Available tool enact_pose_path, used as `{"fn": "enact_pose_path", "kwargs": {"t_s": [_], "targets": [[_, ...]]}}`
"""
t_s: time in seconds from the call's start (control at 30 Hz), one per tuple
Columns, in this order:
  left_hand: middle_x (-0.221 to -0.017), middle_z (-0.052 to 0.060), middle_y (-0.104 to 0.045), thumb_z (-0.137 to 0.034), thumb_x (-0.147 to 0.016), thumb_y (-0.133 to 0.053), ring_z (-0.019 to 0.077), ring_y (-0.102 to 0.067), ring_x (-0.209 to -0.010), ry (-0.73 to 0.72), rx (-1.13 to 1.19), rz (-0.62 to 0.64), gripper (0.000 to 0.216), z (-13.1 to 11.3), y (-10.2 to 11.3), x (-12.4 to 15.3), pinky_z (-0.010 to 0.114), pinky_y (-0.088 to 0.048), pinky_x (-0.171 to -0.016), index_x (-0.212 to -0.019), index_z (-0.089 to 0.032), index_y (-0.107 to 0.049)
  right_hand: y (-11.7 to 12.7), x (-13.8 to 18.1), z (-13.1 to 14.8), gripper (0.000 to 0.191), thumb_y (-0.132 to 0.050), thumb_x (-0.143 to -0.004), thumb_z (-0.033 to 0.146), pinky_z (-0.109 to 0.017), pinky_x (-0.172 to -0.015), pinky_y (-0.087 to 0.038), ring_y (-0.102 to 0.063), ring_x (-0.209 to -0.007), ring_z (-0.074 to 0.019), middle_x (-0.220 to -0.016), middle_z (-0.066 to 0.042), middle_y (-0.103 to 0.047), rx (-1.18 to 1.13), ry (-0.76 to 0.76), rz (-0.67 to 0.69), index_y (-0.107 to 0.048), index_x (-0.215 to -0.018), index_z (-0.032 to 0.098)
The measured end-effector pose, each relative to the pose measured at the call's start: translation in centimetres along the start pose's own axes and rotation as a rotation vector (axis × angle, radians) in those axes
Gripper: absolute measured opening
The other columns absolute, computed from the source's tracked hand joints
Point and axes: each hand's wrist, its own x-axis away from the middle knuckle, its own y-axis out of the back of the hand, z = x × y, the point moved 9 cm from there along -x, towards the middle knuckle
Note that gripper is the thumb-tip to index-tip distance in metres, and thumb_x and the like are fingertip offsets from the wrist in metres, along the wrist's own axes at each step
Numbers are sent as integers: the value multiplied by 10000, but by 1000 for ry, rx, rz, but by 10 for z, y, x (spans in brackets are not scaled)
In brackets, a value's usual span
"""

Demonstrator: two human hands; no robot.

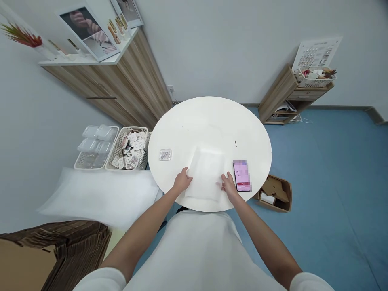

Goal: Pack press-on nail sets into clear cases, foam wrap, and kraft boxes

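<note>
A thin, translucent white foam sheet (205,171) lies on the round white table in front of me, near the front rim. My left hand (182,180) grips its left edge, with the thumb on top. At the opposite edge, my right hand (229,186) pinches the sheet, and some of its fingers show faintly through the material. Whether the sheet is one layer or a bag, I cannot tell. A small clear case (165,154) with rows of small pieces sits left of the sheet. Right of my right hand lies a phone (241,176) with a pink screen.
Beside the round table (209,109), a basket of cards (131,148) and a basket of clear plastic boxes (95,147) stand left. Below them lie a white foam stack (103,194) and flattened cardboard (81,250). An open carton (275,194) is on the floor right.
</note>
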Motion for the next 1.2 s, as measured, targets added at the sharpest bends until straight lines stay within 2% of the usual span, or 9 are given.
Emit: {"fn": "enact_pose_path", "kwargs": {"t_s": [0.1,0.27,0.33,0.4,0.47,0.57,0.67,0.8,1.2], "targets": [[-832,41,-644,-246,-762,-496,177,-604,-786,16,1,-6,595,15,-5,-5,257,-414,-673,-1303,-147,-272,1,-3,-3,804,-485,-738,458,-320,-783,-468,-588,-924,-186,-1227,-99,-472,242,74,-36,-58,-1383,238],[-871,67,-634,-240,-778,-468,195,-589,-840,-43,-125,15,612,19,-9,-13,271,-416,-676,-1329,-139,-223,-11,0,-4,856,-484,-720,285,-314,-676,-475,-583,-744,-165,-1160,-90,-487,683,279,-116,58,-1381,228],[-975,101,-614,-240,-779,-465,211,-570,-915,-67,-178,-36,638,17,-3,-13,292,-418,-719,-1343,-128,-189,-16,8,0,815,-451,-733,241,-326,-666,-469,-572,-848,-208,-1185,-118,-465,868,371,-167,36,-1386,205],[-1166,161,-522,-266,-777,-472,252,-490,-1072,-114,-253,-178,680,13,10,-7,347,-394,-820,-1356,-107,-154,-21,18,9,767,-441,-745,224,-368,-747,-449,-498,-1033,-268,-1251,-154,-415,1047,463,-248,-29,-1390,168],[-1333,187,-357,-295,-779,-468,288,-337,-1219,-239,-362,-309,694,3,16,4,418,-303,-938,-1365,-105,-148,-31,29,17,700,-432,-764,229,-413,-874,-383,-372,-1182,-291,-1328,-156,-349,1189,567,-287,-113,-1382,155],[-1431,130,-193,-342,-785,-453,293,-152,-1308,-508,-528,-269,645,-10,-3,22,483,-146,-1019,-1361,-176,-214,-57,37,17,586,-416,-799,280,-427,-995,-258,-225,-1285,-264,-1398,-112,-280,1327,690,-177,-242,-1349,177],[-1443,104,-168,-377,-790,-435,288,-75,-1326,-574,-614,-145,602,-2,-25,25,517,-94,-1023,-1345,-216,-268,-72,35,4,511,-394,-823,328,-443,-1025,-192,-171,-1312,-248,-1421,-94,-243,1365,659,-68,-328,-1311,191],[-1442,112,-165,-386,-798,-426,285,-56,-1328,-542,-592,-46,602,8,-34,17,534,-81,-1020,-1352,-228,-252,-69,33,-9,490,-399,-830,322,-486,-1036,-128,-173,-1316,-244,-1427,-83,-225,1202,565,-72,-340,-1306,225],[-1437,132,-169,-353,-772,-487,314,-71,-1322,-587,-386,-13,632,8,-22,23,539,-67,-1023,-1348,-214,-268,-68,42,0,488,-425,-823,352,-503,-1042,-86,-113,-1329,-240,-1441,-52,-183,1164,478,-161,-354,-1293,240]]}}
